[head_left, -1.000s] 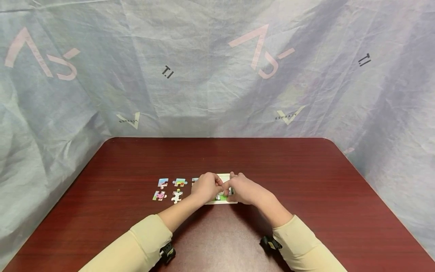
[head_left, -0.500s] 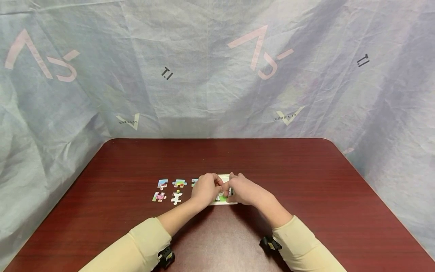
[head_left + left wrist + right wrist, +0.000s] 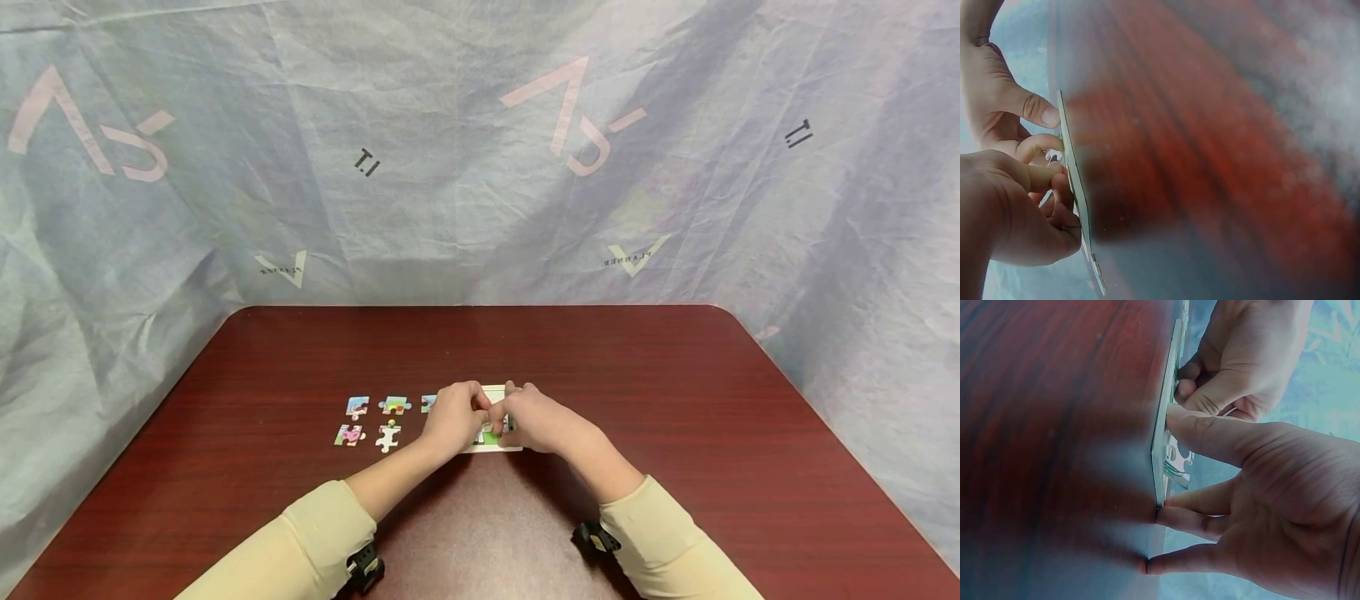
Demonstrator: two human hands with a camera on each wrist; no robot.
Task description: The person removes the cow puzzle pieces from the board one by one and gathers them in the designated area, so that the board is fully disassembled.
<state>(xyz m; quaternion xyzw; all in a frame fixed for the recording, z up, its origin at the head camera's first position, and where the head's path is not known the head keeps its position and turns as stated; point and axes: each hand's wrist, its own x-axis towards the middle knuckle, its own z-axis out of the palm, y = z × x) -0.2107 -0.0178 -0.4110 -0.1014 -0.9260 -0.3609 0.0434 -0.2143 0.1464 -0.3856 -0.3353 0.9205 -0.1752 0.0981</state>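
the surface (image 3: pixel 675 417) is dark reddish-brown with a fine wood grain. the puzzle tray (image 3: pixel 497 390) is white, with green and white showing between the hands. the loose puzzle pieces (image 3: pixel 372 420) beside it are many-coloured: blue, green, yellow and orange on the far ones, pink and green on one near piece, mostly white on the other. the sleeves (image 3: pixel 315 533) are pale cream-yellow. the backdrop cloth (image 3: pixel 450 167) is pale blue-grey, printed with faded pink marks and small dark lettering.

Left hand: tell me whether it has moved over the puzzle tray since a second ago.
No. The left hand sits at the same spot on the white puzzle tray, just right of the loose pieces, fingers curled.
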